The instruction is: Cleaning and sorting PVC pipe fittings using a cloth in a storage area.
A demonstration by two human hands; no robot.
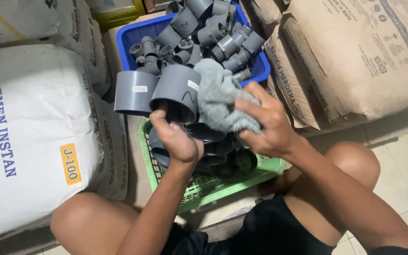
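Two bare hands work over a pair of baskets in the head view, seen from above with the person's knees at the lower edge. The left hand [178,141] has its grip closed on the rim of a large grey pipe fitting [159,92], a wide two-socket piece held up above the green basket [204,186]; the fingers curl into the nearer socket opening. The right hand [267,125] has its grip closed around a grey cloth [220,101], which is pressed against the side of the same fitting, so cloth and fitting touch.

Beneath the hands, the green basket holds more dark grey fittings, partly hidden by the wrists. Just beyond it stands a blue basket [131,40] heaped with smaller grey elbows and couplings. A white sack [29,137] with blue lettering and a yellow label lies to the left, touching the basket area, and brown paper sacks [355,56] are stacked to the right. Pale floor tiles [402,160] show at the lower right, beside the person's right knee.
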